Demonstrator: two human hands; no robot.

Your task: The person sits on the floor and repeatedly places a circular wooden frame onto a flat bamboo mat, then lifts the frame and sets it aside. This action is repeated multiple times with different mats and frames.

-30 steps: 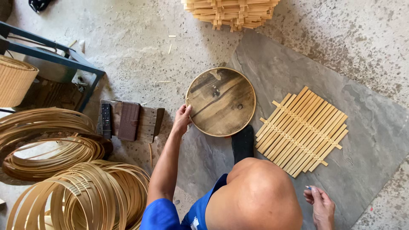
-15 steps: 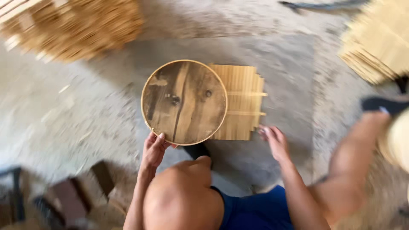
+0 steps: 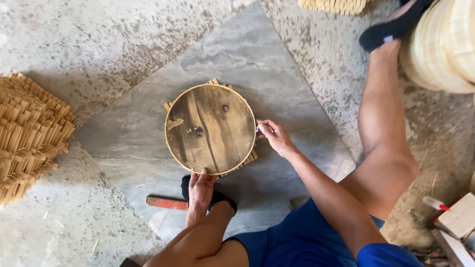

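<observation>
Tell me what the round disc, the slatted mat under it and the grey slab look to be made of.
Round disc: dark, weathered wood, with visible grain and knots, ringed by a pale strip, probably bamboo.
Slatted mat: pale, unfinished bamboo or wood strips; only the corners show.
Grey slab: smooth, veined, likely stone.

We look down in bright, even daylight; nothing is dim. Shadows are soft and short: a faint one hugs the near edge of the round wooden disc [image 3: 210, 129] on the grey slab [image 3: 277, 64], and a darker patch lies under the right hand [image 3: 275, 138]. No harsh glare shows (the pale bamboo hoops [image 3: 443, 44] at top right look slightly washed out). The centre is sharp; the slat stack [image 3: 29, 133] at the left edge is a little soft.
</observation>
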